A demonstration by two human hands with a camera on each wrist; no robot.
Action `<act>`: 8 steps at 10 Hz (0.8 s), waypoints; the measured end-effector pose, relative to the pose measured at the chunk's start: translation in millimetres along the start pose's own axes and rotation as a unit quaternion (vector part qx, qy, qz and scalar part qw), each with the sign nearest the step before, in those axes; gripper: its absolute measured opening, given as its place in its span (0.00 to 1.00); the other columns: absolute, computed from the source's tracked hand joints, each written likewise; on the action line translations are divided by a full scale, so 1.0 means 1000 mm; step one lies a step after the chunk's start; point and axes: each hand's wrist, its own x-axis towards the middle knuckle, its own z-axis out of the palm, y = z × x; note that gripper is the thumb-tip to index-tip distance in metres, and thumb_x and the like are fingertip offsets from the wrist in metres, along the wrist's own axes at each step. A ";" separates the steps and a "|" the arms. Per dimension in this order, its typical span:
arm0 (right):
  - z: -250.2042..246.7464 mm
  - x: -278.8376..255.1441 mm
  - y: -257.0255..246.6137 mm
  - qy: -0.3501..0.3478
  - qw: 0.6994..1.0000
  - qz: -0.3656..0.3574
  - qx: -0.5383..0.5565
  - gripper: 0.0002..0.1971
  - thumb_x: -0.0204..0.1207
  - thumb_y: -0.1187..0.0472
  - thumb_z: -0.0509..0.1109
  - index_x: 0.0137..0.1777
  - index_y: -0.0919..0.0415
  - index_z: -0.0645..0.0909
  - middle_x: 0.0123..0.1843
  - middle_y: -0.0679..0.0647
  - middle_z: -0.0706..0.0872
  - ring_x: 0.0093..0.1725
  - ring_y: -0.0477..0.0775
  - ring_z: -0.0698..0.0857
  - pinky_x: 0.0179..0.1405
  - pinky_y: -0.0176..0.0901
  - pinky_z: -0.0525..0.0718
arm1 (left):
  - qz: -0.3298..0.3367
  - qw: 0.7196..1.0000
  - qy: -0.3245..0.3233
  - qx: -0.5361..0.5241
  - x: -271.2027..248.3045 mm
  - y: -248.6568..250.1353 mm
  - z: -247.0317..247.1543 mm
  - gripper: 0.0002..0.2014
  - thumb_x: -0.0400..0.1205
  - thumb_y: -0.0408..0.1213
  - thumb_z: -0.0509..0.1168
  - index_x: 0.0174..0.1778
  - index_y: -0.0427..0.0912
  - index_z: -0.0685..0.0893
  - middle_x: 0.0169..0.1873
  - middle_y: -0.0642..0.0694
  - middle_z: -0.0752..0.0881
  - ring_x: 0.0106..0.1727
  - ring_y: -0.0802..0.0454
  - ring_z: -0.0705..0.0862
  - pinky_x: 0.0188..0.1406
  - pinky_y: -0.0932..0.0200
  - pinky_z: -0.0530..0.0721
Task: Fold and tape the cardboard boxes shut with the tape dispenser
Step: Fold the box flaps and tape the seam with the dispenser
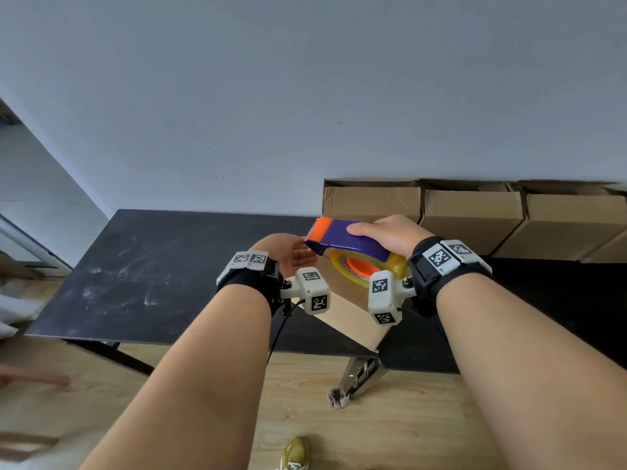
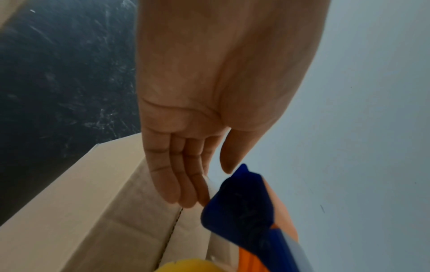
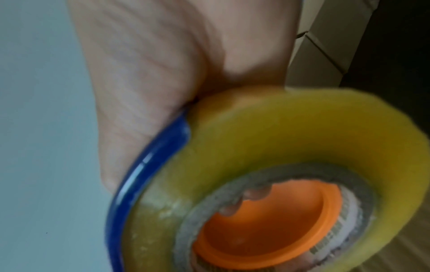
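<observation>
Three cardboard boxes [image 1: 471,215] line the scuffed black table [image 1: 142,273] against a grey wall [image 1: 305,96]

We read no words, brands or numbers anywhere; the wrist bands [image 1: 441,257] carry only black-and-white square marker patterns, no letters.

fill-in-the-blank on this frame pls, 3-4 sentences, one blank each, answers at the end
1. The tape dispenser is gripped by the person's ____ hand.
2. The roll of tape on the dispenser looks ____ in colour.
3. The left hand has its fingers ____, close to the dispenser's front end.
4. The row of cardboard boxes stands against the ____.

Missing words: right; yellow; straight; wall
</observation>
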 end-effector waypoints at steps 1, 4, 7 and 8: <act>0.000 0.000 0.000 0.000 1.000 0.003 0.001 0.24 0.74 0.35 0.69 0.47 0.58 0.88 0.43 0.53 0.89 0.42 0.53 0.87 0.44 0.43 0.80 | -0.001 1.000 0.001 0.013 0.001 0.001 0.000 0.09 0.87 0.34 0.58 0.51 0.33 0.81 0.40 0.41 0.82 0.38 0.50 0.81 0.36 0.58 0.81; 0.004 0.004 -0.009 -0.011 0.999 0.034 -0.003 0.33 0.64 0.27 0.72 0.50 0.58 0.85 0.45 0.54 0.90 0.45 0.54 0.88 0.49 0.44 0.83 | 0.067 0.991 0.073 0.084 0.018 0.004 -0.006 0.07 0.82 0.27 0.66 0.38 0.34 0.83 0.33 0.41 0.82 0.32 0.52 0.81 0.27 0.65 0.85; 0.000 0.004 -0.023 0.011 0.999 0.042 -0.009 0.28 0.65 0.32 0.76 0.49 0.57 0.81 0.46 0.53 0.88 0.44 0.52 0.86 0.43 0.43 0.80 | 0.115 0.973 0.116 0.162 0.022 0.026 -0.001 0.14 0.85 0.28 0.59 0.33 0.40 0.76 0.30 0.46 0.80 0.30 0.54 0.79 0.33 0.65 0.80; -0.003 0.001 -0.029 0.026 0.999 0.037 0.000 0.25 0.66 0.33 0.76 0.46 0.55 0.80 0.46 0.52 0.87 0.43 0.51 0.86 0.39 0.41 0.80 | 0.127 0.970 0.152 0.141 0.020 0.032 0.003 0.10 0.85 0.30 0.59 0.37 0.42 0.77 0.34 0.48 0.82 0.30 0.56 0.82 0.24 0.72 0.78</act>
